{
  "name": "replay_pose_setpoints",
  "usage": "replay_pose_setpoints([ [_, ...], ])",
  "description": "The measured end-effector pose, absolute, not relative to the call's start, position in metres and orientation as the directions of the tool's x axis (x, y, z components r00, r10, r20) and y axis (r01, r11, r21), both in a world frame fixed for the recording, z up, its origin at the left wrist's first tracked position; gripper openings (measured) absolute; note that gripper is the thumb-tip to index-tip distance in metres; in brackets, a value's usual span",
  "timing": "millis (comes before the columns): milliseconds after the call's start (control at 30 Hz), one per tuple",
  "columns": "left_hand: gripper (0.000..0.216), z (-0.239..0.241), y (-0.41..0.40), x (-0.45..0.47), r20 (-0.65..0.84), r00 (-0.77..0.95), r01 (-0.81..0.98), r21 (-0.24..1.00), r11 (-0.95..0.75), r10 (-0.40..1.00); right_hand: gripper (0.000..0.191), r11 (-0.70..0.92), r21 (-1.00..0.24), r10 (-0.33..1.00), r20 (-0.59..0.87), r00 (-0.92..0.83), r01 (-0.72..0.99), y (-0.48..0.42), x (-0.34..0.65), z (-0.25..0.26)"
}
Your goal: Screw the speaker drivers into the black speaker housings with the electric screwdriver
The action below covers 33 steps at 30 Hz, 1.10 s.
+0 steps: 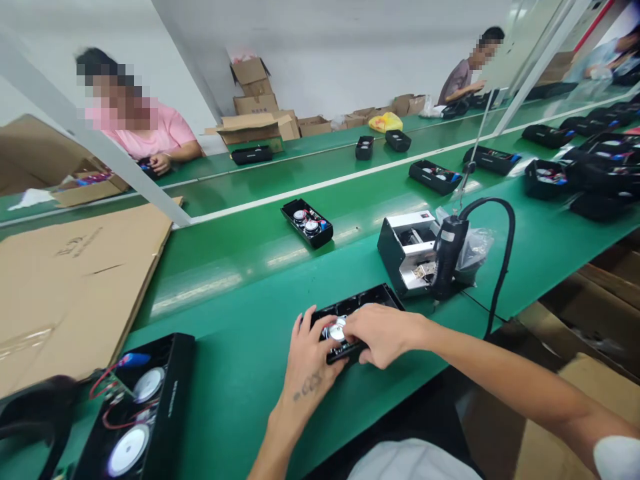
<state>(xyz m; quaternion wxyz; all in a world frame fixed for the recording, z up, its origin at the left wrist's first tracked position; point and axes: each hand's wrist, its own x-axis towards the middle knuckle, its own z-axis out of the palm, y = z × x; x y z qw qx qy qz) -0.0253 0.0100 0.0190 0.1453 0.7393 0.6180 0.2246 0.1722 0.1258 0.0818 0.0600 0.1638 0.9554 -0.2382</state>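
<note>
A black speaker housing point(383, 295) lies at an angle on the green bench in front of me, its open side up. My left hand point(313, 353) grips its left end, fingers over the far wall and thumb near the inside. A round silver speaker driver point(336, 329) shows in the housing between my hands. My right hand point(385, 333) reaches over the housing with curled fingers down by the driver; its fingertips are hidden, and I cannot make out what they hold. Just beyond stands a silver-and-black screw feeder point(407, 250), with a black electric screwdriver point(449, 257) hanging in front of it.
Another housing with wired drivers point(173, 400) sits at the lower left, near flattened cardboard point(75, 267). One more housing point(307, 223) rests on the green conveyor point(225, 247); several more stand at the right. A co-worker in pink point(165, 130) sits across. The screwdriver's cable point(510, 233) loops rightward.
</note>
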Motion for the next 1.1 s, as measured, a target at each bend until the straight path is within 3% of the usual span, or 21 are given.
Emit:
replay_pose_setpoints([
  [200,0.014,0.048,0.057,-0.058,-0.038,0.252,0.776,0.605,-0.178,0.967,0.028,0.798,-0.489,0.292,-0.199,-0.935,0.353,0.16,0.152,0.086],
  [467,0.035,0.063,0.063,-0.064,-0.034,0.305,0.702,0.684,-0.2,0.952,0.037,0.836,-0.394,0.335,-0.183,-0.924,0.381,0.152,0.143,0.082],
  [633,0.045,0.115,-0.039,-0.158,0.147,0.077,0.674,0.721,-0.16,0.986,0.041,0.844,-0.433,0.285,-0.138,-0.949,0.316,0.152,0.143,0.076],
  [700,0.056,0.108,-0.07,-0.201,0.248,-0.035,0.658,0.735,-0.165,0.968,0.037,0.849,-0.437,0.269,-0.125,-0.955,0.297,0.153,0.142,0.075],
  [800,0.043,0.067,-0.082,-0.235,0.207,-0.088,0.666,0.739,-0.096,0.974,0.034,0.857,-0.433,0.262,-0.102,-0.96,0.28,0.152,0.142,0.075],
  [967,0.032,0.008,-0.072,-0.242,0.066,0.138,0.731,0.667,-0.146,0.988,0.034,0.868,-0.427,0.251,-0.064,-0.966,0.254,0.15,0.144,0.071],
  [1033,0.028,0.012,-0.074,-0.248,0.049,0.252,0.766,0.6,-0.23,0.967,0.035,0.873,-0.419,0.251,-0.054,-0.966,0.25,0.149,0.146,0.067],
  [1100,0.028,0.031,-0.077,-0.253,0.127,0.353,0.794,0.484,-0.368,0.927,0.037,0.878,-0.411,0.245,-0.052,-0.968,0.245,0.148,0.147,0.066],
])
